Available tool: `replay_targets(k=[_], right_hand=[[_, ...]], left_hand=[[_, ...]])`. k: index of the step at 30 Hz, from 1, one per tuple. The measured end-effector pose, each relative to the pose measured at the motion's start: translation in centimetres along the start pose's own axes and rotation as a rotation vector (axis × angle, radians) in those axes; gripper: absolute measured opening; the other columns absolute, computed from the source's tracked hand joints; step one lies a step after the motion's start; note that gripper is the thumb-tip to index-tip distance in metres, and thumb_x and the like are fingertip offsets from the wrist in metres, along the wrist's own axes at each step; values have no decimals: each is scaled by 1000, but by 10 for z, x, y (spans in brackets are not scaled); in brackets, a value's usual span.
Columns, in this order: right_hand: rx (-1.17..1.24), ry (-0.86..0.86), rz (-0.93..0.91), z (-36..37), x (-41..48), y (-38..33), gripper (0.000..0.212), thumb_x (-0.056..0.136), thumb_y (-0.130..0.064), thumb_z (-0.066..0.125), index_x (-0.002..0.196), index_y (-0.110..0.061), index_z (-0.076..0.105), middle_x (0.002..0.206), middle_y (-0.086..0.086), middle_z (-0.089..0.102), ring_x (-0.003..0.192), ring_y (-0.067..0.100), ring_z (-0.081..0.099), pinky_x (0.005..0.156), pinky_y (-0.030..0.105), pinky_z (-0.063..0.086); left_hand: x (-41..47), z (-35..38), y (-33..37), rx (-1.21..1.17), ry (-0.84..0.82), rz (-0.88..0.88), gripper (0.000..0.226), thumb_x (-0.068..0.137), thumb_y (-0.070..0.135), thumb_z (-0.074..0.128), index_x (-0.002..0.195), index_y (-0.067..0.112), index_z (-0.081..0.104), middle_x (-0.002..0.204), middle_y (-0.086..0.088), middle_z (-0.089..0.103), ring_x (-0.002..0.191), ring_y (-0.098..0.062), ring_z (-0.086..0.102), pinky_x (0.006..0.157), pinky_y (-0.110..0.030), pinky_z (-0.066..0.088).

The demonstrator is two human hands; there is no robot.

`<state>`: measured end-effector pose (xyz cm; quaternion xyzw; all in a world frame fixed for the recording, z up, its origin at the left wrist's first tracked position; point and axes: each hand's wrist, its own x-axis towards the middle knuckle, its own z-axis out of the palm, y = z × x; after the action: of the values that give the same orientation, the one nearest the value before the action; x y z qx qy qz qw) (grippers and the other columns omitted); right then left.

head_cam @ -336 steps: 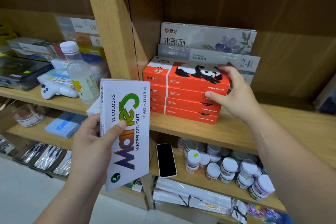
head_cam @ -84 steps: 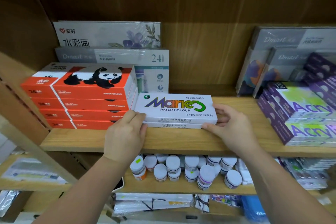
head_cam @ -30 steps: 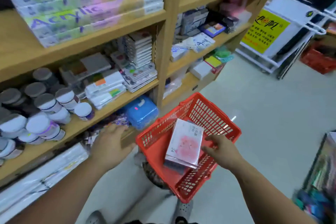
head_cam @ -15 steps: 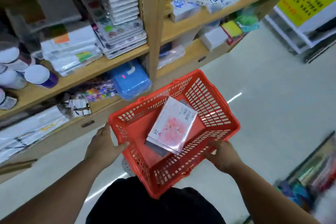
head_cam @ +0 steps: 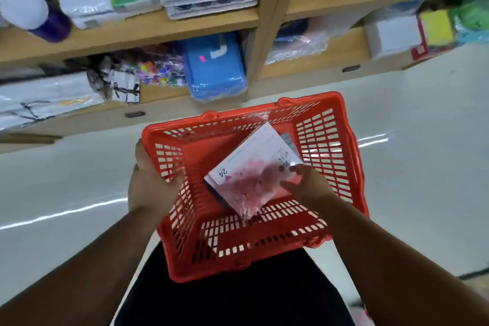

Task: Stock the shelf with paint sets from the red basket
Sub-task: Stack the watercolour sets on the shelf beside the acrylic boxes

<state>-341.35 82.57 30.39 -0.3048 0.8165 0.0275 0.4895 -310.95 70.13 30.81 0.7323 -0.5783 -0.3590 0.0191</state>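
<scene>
Teamwork, looks like: left hand (head_cam: 149, 188) curls its fingers round the red basket (head_cam: 330, 167)'s left wall, probably to steady it, while right hand (head_cam: 309, 188) reaches inside, fingers half-spread on the pink paint set (head_cam: 248, 174) lying slanted there. Too blurry to call it a grip.

Black clothing (head_cam: 238, 296) (top or trousers, unclear) shows below two bare forearms (head_cam: 383, 254).

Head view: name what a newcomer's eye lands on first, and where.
A bright red basket fills the centre, its left wall gripped by the left hand. Inside lies a tilted white paint set with pink print, the right hand on its edge. Behind, a blue case sits on the lowest shelf.
</scene>
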Motion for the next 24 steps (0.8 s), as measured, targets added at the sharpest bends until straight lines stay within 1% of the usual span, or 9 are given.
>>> replay_targets(k=[4,6,7,11,17,19,21,23,24], right_hand=[[9,26,-16,0,51,3,65,85,-44,78,142,-23,53,121,6,68,100,24,67,79,37,61],[5,6,4,4,70,4,68,86,-41,78,145,-22,49,121,6,67,96,22,65,64,27,53],[-3,-6,16,8,78,5,71,85,-41,77,146,-20,48,122,6,66,98,22,64,63,24,50],[-118,51,47,25,94,3,98,75,-69,73,151,-15,42,137,13,56,125,35,55,96,42,52],[25,85,37,42,95,0,77,67,-53,91,128,-15,61,116,4,72,105,25,69,80,29,52],[37,71,54,48,92,-1,70,68,-57,89,120,-16,65,105,1,72,95,23,69,77,30,54],[30,65,69,53,88,0,63,71,-59,85,114,-17,68,97,-1,68,89,21,66,77,31,56],[14,92,72,57,86,4,65,73,-63,81,116,-15,68,104,3,69,92,22,66,83,37,60],[25,110,69,59,86,7,69,72,-64,80,118,-15,67,109,5,67,95,23,66,85,40,61]], left_hand=[[-3,7,5,15,114,-41,97,81,39,82,156,30,22,133,-16,65,115,-42,66,94,-56,54],[-5,8,7,21,125,-36,94,82,37,81,156,28,24,134,-14,64,117,-40,65,94,-55,53],[-7,9,9,25,126,-29,93,82,37,81,156,28,25,135,-14,63,118,-38,64,95,-55,53],[-7,12,9,50,152,-16,94,82,37,81,157,26,24,139,-13,61,123,-37,61,99,-55,51],[-2,15,-1,70,171,38,93,79,40,79,154,24,28,143,-14,54,129,-38,55,105,-60,48],[-7,14,-1,231,292,146,91,82,42,75,156,15,29,152,-21,43,138,-43,42,113,-61,35],[-17,14,3,376,411,431,80,87,44,68,153,10,38,152,-25,42,138,-46,40,113,-55,28],[-21,26,11,387,334,670,66,85,38,68,142,10,50,142,-22,53,128,-45,49,107,-51,33],[-19,35,17,389,226,700,63,83,37,68,138,11,54,137,-19,57,124,-43,52,105,-50,36]])
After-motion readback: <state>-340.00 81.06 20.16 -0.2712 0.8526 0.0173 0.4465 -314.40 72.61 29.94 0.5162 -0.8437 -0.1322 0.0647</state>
